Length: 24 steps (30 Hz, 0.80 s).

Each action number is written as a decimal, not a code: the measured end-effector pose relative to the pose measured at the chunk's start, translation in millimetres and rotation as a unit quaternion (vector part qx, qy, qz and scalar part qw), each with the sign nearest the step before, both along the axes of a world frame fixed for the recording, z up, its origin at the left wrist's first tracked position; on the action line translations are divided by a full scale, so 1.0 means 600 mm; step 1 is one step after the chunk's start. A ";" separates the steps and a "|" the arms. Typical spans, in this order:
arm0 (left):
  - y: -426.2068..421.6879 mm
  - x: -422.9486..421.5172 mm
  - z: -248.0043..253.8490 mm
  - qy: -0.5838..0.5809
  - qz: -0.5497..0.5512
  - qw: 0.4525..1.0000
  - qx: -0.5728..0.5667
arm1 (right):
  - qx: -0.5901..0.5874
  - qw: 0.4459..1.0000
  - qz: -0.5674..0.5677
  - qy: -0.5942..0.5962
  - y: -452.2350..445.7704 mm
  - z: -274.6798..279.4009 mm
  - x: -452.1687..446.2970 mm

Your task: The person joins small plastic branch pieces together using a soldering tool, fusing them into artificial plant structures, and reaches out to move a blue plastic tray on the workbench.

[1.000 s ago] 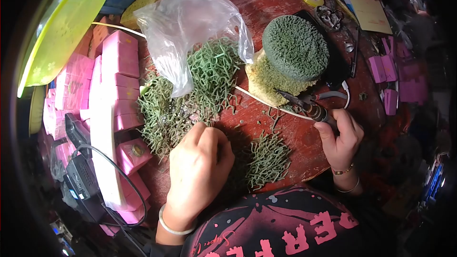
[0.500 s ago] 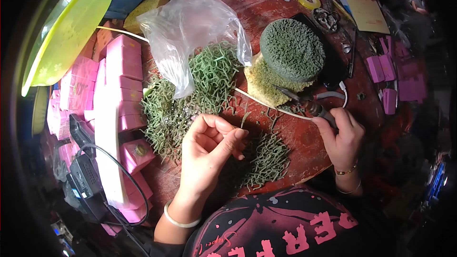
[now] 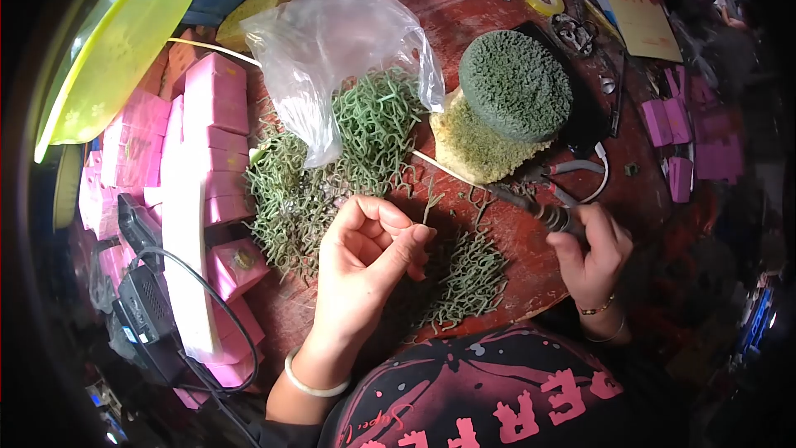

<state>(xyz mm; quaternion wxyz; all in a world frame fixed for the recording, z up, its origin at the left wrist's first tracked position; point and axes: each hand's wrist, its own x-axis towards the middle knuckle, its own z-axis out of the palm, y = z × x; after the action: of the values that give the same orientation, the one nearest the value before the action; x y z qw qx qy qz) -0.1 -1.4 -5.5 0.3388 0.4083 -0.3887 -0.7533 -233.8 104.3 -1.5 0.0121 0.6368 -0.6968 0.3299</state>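
Your dark-tipped tool has dropped from over the yellow pad to just beside its near edge; your left hand has barely shifted. Leftmost, the big strand pile lies on the table. Next, your left grip pinches one thin strand, near the small heap. Your right hand wraps the tool's handle. You seem to be readying strand and tool to meet; that calls for a steady pinch, fingertips clear.
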 end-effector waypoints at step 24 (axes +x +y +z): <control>-0.011 0.008 0.016 0.082 -0.038 0.990 0.109 | -0.032 0.999 0.035 -0.004 -0.007 0.003 0.008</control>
<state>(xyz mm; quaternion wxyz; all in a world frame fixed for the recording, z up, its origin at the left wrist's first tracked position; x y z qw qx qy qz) 4.9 -8.0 4.0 0.2939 0.3650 -0.2902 -0.8344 -229.0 100.2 0.1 0.0176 0.6588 -0.6633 0.3546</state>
